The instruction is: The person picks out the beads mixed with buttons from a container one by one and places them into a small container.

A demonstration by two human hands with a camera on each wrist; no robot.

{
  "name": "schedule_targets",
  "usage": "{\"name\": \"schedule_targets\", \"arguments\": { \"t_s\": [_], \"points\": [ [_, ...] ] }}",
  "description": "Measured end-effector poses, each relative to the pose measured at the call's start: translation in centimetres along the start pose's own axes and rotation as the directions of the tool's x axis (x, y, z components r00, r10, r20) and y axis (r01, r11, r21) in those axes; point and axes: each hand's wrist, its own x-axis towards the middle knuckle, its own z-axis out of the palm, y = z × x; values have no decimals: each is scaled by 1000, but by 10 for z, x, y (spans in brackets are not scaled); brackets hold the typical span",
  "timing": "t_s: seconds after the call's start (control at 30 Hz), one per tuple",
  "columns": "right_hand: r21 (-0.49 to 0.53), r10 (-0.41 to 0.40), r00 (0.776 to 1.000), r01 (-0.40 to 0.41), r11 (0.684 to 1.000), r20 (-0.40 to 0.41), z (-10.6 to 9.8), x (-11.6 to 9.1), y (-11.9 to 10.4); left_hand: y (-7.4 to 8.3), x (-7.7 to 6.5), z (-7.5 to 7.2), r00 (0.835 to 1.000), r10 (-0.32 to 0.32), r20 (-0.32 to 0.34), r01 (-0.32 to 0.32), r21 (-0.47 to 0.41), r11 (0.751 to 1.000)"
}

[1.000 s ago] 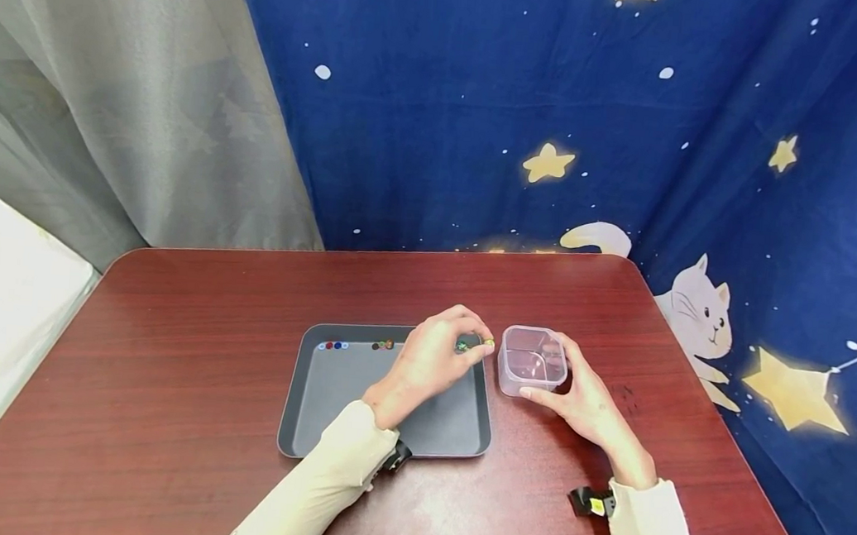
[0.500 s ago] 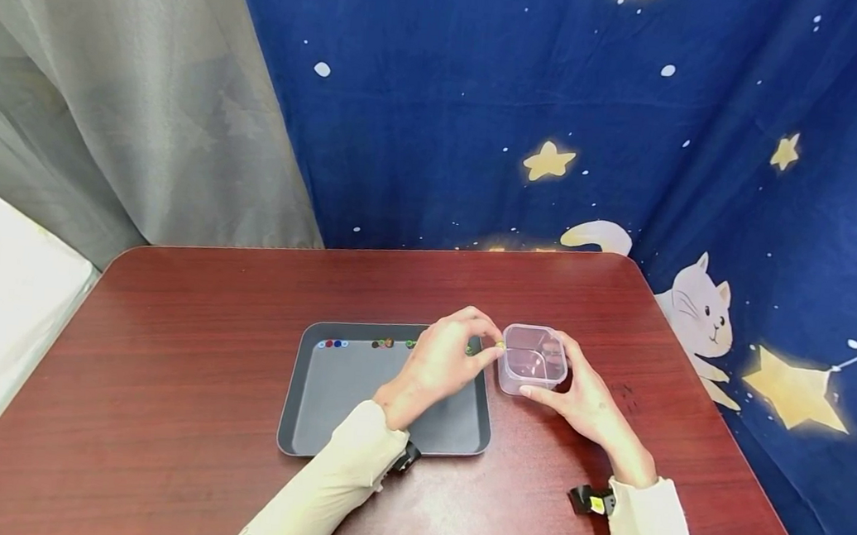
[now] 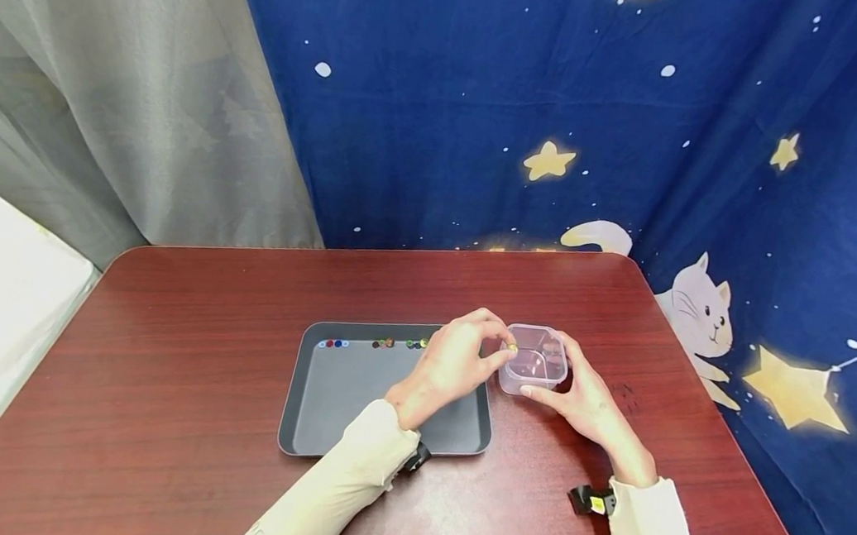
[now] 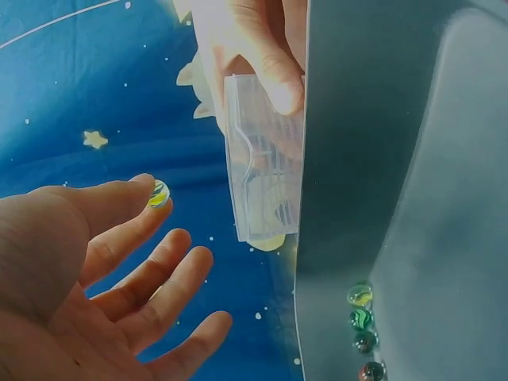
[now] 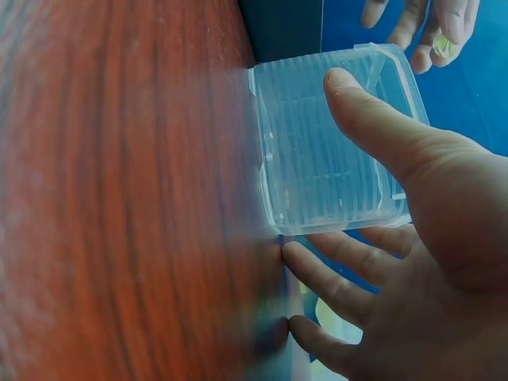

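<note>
My left hand pinches a clear glass marble with a yellow and green swirl between thumb and index finger. It hovers at the left rim of a clear square plastic container. In the left wrist view, the other left fingers are spread apart. My right hand grips the container from the right, its thumb along the near wall. The container stands upright on the table with its top uncovered. Below my left arm lies a dark grey tray, partly covered by that hand.
Along the tray's far side sit small groups of marbles: blue and red ones, brownish ones and green ones. The reddish-brown table ends at a blue starry curtain behind.
My left hand has moved right, carrying the marble from above the tray's right edge to the container's rim. My right hand and the container stay in place.
</note>
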Motion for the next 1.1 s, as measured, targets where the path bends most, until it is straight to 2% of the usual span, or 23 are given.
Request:
{"name": "schedule_targets", "arguments": {
  "t_s": [0.37, 0.6, 1.1],
  "points": [
    [-5, 12, 1000, -12, 1000, 5, -5, -1, 0, 5, 7, 8, 1000, 7, 24, -8, 13, 1000],
    [1, 11, 1000, -11, 1000, 18, -1, 1, 0, 3, 4, 10, 999, -22, 38, 22, 13, 1000],
    [-21, 4, 1000, -3, 1000, 8, -1, -1, 0, 8, 3, 15, 998, -31, 55, 30, 24, 999]
  ]
}}
